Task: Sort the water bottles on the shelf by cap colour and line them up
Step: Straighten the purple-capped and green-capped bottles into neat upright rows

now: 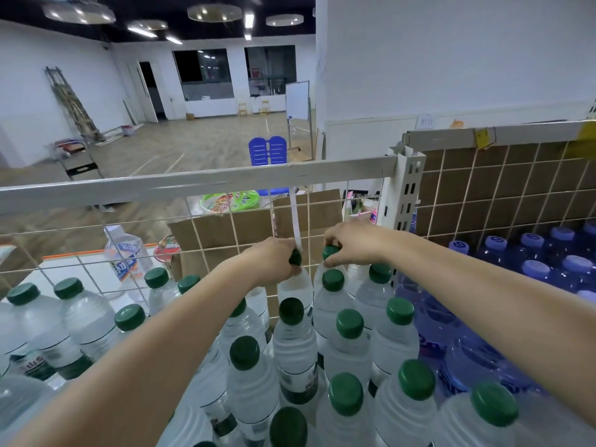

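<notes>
Green caps fill the near and left of the shelf, clear bottles packed close. Both my arms reach to the far row against the wire mesh back [225, 227]. My left hand [274, 262] has its grip clenched around the neck of a green-capped bottle [295, 285], the cap peeking out by my fingers. My right hand [354, 243] pinches the cap of the neighbouring bottle [329, 253], just to the right. Over on the right sit the blue bottles with pale purple caps [535, 269], grouped apart. A white strap [296, 221] hangs between my hands.
</notes>
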`<state>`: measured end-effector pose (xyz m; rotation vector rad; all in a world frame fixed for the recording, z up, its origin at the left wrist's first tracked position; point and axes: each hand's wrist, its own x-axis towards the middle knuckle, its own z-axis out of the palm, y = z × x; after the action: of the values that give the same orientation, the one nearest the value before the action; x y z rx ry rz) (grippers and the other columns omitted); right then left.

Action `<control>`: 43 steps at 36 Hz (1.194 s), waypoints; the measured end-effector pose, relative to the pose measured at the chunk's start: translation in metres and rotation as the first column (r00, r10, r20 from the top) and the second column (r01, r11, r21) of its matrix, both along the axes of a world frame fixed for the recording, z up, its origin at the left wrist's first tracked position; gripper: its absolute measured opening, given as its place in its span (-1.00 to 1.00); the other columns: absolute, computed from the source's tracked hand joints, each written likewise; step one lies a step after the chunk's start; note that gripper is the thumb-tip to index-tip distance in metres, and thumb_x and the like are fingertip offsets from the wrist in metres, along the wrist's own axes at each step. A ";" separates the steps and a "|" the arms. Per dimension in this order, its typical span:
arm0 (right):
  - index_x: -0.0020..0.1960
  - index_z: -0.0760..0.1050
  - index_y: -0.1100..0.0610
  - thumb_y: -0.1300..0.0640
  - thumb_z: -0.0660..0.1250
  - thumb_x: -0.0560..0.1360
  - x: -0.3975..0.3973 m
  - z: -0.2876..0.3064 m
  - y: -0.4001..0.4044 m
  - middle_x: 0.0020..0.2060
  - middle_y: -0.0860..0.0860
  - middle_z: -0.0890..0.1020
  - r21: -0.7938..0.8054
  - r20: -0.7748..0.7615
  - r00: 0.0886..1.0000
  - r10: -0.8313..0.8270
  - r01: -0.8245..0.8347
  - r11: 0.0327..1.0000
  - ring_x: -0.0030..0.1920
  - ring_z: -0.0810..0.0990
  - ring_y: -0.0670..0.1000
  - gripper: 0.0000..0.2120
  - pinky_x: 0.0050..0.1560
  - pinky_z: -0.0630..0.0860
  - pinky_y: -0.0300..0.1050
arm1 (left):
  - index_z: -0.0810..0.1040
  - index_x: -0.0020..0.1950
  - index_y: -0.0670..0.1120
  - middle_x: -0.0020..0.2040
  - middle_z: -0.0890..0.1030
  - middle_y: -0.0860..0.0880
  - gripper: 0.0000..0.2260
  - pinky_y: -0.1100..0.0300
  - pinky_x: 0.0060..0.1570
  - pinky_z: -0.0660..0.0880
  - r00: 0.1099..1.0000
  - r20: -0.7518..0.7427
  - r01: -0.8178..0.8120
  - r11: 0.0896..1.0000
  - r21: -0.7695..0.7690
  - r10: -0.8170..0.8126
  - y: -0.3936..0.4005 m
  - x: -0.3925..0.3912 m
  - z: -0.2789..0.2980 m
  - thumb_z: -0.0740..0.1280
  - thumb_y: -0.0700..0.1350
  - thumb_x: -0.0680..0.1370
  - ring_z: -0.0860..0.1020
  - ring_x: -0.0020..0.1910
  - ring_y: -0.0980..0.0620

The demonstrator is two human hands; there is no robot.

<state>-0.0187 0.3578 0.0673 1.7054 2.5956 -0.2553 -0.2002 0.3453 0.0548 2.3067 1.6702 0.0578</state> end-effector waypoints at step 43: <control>-0.04 0.43 0.10 0.01 0.36 0.53 -0.132 0.005 -0.021 -0.19 -0.01 0.49 -0.003 -0.036 0.999 -0.034 0.034 0.999 -0.27 0.43 -0.07 -0.81 -0.32 0.34 -0.23 | 0.43 -0.10 0.02 -0.12 0.53 0.02 -0.85 0.18 -0.24 0.43 0.983 -0.167 0.086 0.996 0.038 -0.079 -0.016 -0.145 0.003 0.36 0.03 0.53 0.51 -0.16 0.03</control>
<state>-0.1510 0.3373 0.0720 1.7614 2.5920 -0.2932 -0.3449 0.3294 0.0577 2.4723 1.6626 -0.1176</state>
